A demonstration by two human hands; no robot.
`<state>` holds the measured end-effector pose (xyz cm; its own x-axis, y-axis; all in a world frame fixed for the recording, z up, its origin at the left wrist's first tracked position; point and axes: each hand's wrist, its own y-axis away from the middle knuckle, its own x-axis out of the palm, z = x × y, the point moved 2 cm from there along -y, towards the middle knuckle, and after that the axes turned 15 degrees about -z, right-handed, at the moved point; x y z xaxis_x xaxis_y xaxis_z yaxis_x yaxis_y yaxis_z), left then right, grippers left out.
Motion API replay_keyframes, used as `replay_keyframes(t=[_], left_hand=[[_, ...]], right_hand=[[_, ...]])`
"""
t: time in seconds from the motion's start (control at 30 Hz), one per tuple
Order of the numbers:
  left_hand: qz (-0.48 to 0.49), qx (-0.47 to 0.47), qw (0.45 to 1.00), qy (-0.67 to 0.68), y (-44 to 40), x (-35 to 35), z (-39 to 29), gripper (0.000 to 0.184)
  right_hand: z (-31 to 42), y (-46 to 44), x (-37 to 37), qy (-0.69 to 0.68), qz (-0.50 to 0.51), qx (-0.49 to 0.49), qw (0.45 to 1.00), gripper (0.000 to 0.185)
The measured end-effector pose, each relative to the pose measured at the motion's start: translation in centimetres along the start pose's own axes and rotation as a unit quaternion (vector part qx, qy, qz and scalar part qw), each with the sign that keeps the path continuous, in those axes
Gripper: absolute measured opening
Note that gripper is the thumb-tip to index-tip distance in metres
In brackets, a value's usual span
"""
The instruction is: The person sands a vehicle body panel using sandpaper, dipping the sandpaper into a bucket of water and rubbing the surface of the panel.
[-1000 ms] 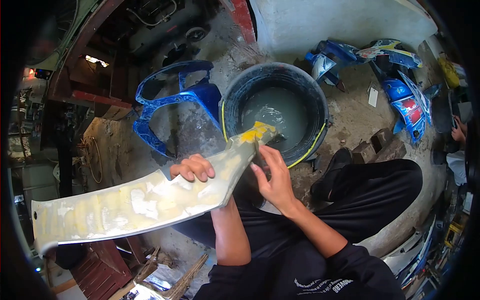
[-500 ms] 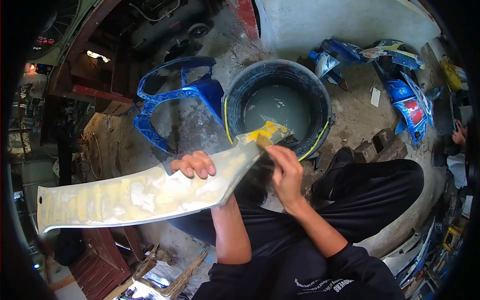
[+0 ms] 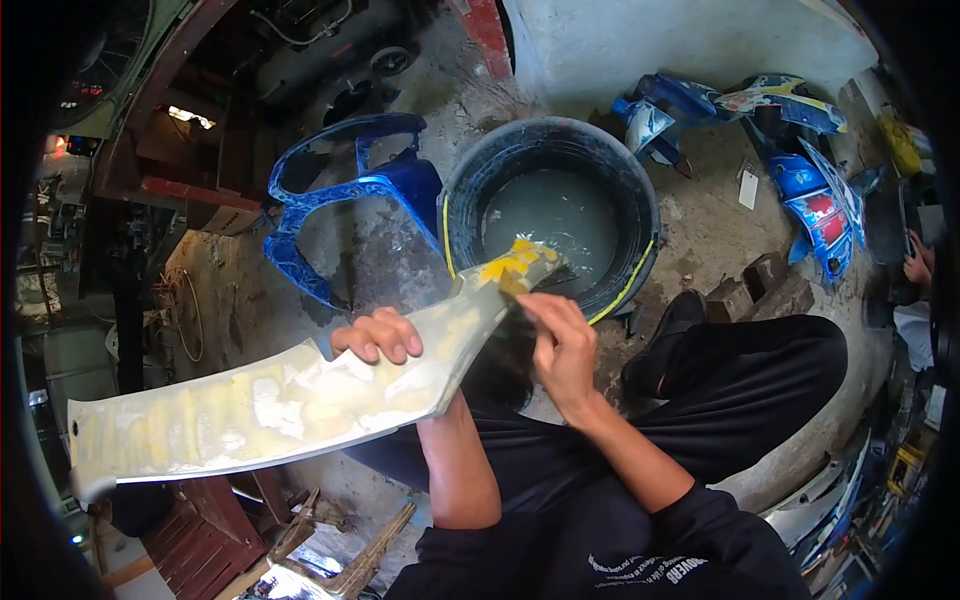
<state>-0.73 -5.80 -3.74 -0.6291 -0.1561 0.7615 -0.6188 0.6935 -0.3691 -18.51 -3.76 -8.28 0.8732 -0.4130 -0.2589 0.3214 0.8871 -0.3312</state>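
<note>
A long vehicle body panel, patched in white, pale yellow and grey, stretches across my lap. My left hand grips it from below, fingers curled over the upper edge. Bright yellow paint shows on its narrow end, which reaches over the near rim of a black bucket. My right hand is closed in a pinch on a small brownish piece of what looks like sandpaper, pressed against the panel near the yellow area. Cloudy grey water lies in the bucket.
A blue plastic frame lies left of the bucket. Several blue fairing pieces are on the floor at right, near concrete blocks. Another person's hand shows at the far right edge. A reddish wooden slatted piece stands lower left.
The panel's wide left end has dipped lower, and the panel has shifted slightly left. Both hands have moved a little left with it, keeping their holds.
</note>
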Motion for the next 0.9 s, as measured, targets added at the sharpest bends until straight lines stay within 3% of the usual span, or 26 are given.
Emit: replay_keyframes(t=[0.17, 0.23, 0.33, 0.47, 0.57, 0.73, 0.9], left_hand=[[0.023, 0.014, 1.000, -0.011, -0.3, -0.8, 0.1, 0.039], [0.098, -0.035, 0.994, 0.021, -0.6, -1.3, 0.2, 0.040], [0.054, -0.038, 0.998, 0.023, -0.1, -1.4, 0.0, 0.041], [0.064, -0.028, 0.997, 0.015, -0.3, -1.7, -0.2, 0.041], [0.079, -0.030, 0.996, 0.005, -0.2, -1.4, 0.1, 0.038], [-0.008, 0.004, 1.000, -0.003, 0.1, -0.6, 0.2, 0.037], [0.045, -0.006, 0.999, 0.014, -0.2, -1.3, 0.5, 0.037]], right_hand=[[-0.6, 0.3, 0.5, 0.017, -0.015, 0.012, 1.000, 0.034], [-1.8, -0.2, 0.6, 0.031, -0.026, 0.046, 0.998, 0.026], [-1.0, 0.1, 0.4, 0.015, -0.027, 0.045, 0.999, 0.026], [0.9, 0.6, 0.3, -0.018, -0.007, 0.004, 1.000, 0.037], [-0.4, 0.4, 0.6, 0.005, -0.019, 0.027, 0.999, 0.037], [1.7, 0.7, 0.0, -0.034, 0.020, -0.017, 0.999, 0.042], [0.7, 0.0, 0.1, -0.013, 0.008, 0.005, 1.000, 0.041]])
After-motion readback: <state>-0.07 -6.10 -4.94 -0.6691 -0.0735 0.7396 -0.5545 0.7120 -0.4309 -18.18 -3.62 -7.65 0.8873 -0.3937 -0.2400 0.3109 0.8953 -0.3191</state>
